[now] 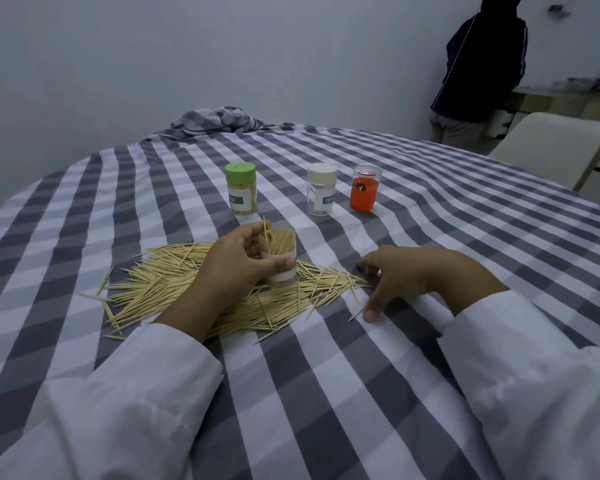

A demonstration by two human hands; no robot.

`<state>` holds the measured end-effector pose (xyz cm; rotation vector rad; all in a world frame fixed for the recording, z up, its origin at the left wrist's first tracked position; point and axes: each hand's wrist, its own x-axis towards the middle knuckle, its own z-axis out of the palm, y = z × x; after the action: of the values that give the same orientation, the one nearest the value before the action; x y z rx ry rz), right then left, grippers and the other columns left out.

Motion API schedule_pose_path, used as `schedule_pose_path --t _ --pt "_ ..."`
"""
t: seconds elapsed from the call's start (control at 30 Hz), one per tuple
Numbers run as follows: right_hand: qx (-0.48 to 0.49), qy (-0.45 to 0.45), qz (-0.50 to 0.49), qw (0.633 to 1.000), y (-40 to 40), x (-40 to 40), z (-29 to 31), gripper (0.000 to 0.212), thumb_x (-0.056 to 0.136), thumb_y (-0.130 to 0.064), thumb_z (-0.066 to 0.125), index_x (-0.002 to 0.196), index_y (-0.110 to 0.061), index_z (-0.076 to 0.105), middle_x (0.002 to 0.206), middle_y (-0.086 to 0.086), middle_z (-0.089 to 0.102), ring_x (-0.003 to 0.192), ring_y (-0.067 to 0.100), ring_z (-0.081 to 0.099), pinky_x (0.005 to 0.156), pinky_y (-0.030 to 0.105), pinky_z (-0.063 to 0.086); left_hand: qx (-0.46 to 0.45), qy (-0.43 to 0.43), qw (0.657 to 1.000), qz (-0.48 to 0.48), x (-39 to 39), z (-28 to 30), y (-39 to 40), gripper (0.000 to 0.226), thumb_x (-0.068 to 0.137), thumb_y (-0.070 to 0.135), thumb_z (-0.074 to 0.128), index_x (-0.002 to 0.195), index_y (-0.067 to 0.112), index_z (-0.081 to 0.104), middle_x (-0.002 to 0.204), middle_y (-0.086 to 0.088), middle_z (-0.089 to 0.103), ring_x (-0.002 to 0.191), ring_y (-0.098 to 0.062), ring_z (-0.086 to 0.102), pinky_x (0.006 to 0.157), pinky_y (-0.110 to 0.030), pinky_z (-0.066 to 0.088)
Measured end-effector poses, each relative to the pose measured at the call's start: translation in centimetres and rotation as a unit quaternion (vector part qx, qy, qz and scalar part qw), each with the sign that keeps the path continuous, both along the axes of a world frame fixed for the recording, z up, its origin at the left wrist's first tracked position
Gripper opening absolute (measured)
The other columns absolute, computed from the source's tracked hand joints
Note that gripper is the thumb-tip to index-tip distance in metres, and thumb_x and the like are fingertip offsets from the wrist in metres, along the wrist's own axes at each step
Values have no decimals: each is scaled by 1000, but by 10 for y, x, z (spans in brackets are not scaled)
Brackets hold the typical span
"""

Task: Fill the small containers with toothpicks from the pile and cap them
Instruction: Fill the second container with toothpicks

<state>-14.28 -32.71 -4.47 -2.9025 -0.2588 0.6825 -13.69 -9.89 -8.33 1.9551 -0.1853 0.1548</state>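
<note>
Toothpicks (174,289) are lying in a loose fan on the checked tablecloth (326,375), and more are standing upright in the small clear container (280,259) that the left hand (238,268) is gripping, thumb across the front wall and fingers curled round the back. That container is sitting upright at the pile's one-o'clock edge, uncapped, with sticks poking above its rim. The right hand (420,275) is resting at three o'clock from the container, holding nothing, fingers spread and bent down onto the cloth, thumb tip touching a stray toothpick at the pile's fringe.

Judging by their look, the sticks are handling as very light, stiff, thin and pointed things, likely to scatter or snap if squeezed hard; pinching a small aligned bundle near its middle seems the safest hold. The container appears light and smooth-walled, so holding it around the lower body is keeping it from tipping.

Farther out, at twelve o'clock, a green-capped jar (240,190) packed with toothpicks is standing closed. At one o'clock a clear jar with a cream cap (321,192) is looking empty, and just beside it an orange-tinted container (364,192) is standing; whether it is capped I cannot tell. At two o'clock, beyond the table, a person in a dark jacket (482,64) is standing by a pale chair (548,143).
</note>
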Motion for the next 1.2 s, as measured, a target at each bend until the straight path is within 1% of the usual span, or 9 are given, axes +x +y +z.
schedule_pose_path --t 0.1,0.17,0.3,0.5,0.6,0.73,0.87,1.1,1.2 --pt "42 -30 34 998 5 4 -7 54 78 -38 72 123 -14 55 115 1 58 105 21 53 94 34 44 7 -3 1000 2 -1 1 -1 81 67 22 83 139 16 45 112 10 56 102 -4 56 73 -8 45" --pt "82 -62 34 994 11 7 -13 46 83 -37 68 123 -15 58 106 -2 60 94 17 56 81 26 45 8 -4 1000 3 -1 1 -1 81 67 23 82 139 16 45 114 8 57 102 -4 56 73 -7 44" --pt "101 -123 44 986 23 12 -21 40 88 -36 62 124 -18 61 112 0 63 90 11 55 67 17 42 12 -7 1000 8 0 0 -1 81 67 23 83 139 17 45 124 4 59 105 -5 56 75 -9 45" --pt "89 -154 70 981 26 5 -17 48 88 -32 62 133 -20 51 126 1 51 109 16 48 89 27 43 20 -10 1000 9 1 0 0 82 67 23 83 140 16 44 130 0 58 104 -4 54 73 -7 44" --pt "63 -173 100 978 40 1 -22 42 91 -26 54 133 -19 49 119 4 52 104 18 50 88 27 44 17 -9 1000 7 0 0 0 83 66 23 84 139 16 45 127 2 58 106 -3 55 76 -7 44" --pt "-54 -247 116 960 55 4 -35 36 94 -22 51 129 -17 52 114 5 52 98 18 50 84 29 45 10 -6 1000 7 1 -1 1 84 64 24 85 138 16 46 126 2 60 110 -8 58 88 -20 49" --pt "-118 -234 100 960 56 4 -32 29 93 -18 55 121 -12 57 108 8 53 93 19 52 81 28 45 6 -5 1000 7 2 -2 2 84 64 24 85 138 16 47 125 1 62 109 -8 60 92 -24 50" --pt "-129 -167 53 976 49 9 -20 28 89 -10 56 118 -9 59 99 8 54 83 18 51 74 26 42 18 -12 1000 8 0 0 0 83 66 26 84 139 18 45 112 12 55 100 -1 55 72 -4 42" --pt "-70 -165 37 983 41 7 -13 24 92 -7 51 115 -11 57 103 6 59 82 16 51 74 23 41 24 -13 1000 7 -1 1 -1 83 67 26 83 140 18 44 114 11 55 96 2 54 70 -2 41"
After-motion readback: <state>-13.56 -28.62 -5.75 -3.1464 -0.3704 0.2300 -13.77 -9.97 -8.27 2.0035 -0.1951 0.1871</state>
